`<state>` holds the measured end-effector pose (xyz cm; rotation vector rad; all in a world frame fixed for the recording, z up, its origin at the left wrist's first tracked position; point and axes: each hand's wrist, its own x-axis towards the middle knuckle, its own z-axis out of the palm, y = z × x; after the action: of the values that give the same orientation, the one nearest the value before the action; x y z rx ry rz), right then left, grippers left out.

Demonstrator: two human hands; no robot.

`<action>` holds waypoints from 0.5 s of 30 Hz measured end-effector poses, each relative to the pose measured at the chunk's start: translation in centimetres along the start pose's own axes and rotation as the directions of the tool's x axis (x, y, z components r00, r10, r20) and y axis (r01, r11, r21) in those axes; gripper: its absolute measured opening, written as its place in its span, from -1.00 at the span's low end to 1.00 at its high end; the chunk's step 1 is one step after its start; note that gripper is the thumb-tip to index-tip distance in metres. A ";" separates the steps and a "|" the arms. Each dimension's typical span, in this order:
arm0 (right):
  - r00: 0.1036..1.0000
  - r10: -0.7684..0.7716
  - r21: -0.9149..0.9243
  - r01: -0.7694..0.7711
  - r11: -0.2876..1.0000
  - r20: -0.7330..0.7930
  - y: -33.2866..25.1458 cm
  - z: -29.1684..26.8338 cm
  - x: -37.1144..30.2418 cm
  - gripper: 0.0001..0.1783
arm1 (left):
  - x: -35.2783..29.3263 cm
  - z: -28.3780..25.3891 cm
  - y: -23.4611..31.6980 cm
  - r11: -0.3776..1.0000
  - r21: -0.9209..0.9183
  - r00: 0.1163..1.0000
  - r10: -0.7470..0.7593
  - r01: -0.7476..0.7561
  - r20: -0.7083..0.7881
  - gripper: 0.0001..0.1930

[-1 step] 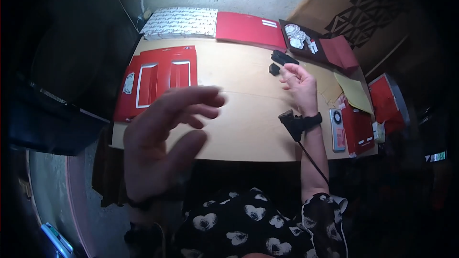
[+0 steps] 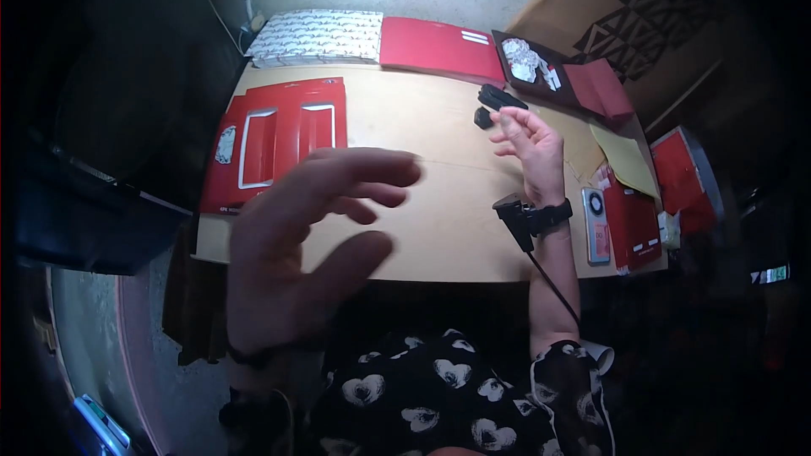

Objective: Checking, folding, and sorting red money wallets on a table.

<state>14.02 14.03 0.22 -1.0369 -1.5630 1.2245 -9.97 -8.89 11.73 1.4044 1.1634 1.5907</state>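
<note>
Two hands, one left hand [image 2: 283,266] and one right hand [image 2: 542,156], above one table [image 2: 422,241]. Beyond the left hand lies one red card [image 2: 289,131] with two white-edged panels; farther out, one white patterned stack [image 2: 318,38]. Ahead, between the hands, is one red stack [image 2: 439,46]. Just past the right fingertips sit two black objects, one long piece [image 2: 503,98] and one small piece [image 2: 483,118]. Right of the right hand: one yellow sheet [image 2: 625,162], one phone-like device [image 2: 596,225], two red packages, one nearer [image 2: 634,219], one farther [image 2: 678,177]
</note>
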 end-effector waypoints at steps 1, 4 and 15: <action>1.000 0.009 -0.004 -0.009 1.000 0.000 -0.5 0.3 -0.6 -0.58 | 0.3 0.3 -0.8 0.996 0.080 0.995 0.028 -0.036 0.092 -0.68; 0.998 -0.020 0.582 -0.019 0.813 0.060 -1.9 2.0 -1.9 -0.69 | -0.1 2.2 -5.7 0.996 0.092 0.982 -0.027 0.010 0.185 -0.60; 0.999 0.008 0.412 -0.028 0.911 0.049 -1.4 5.7 -5.9 -0.79 | -0.9 7.3 -10.4 0.977 0.064 0.901 -0.212 0.203 0.377 -0.58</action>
<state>10.03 6.74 0.04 -0.7505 -1.2507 1.5197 -3.22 -4.90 1.70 1.4700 1.0555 1.0949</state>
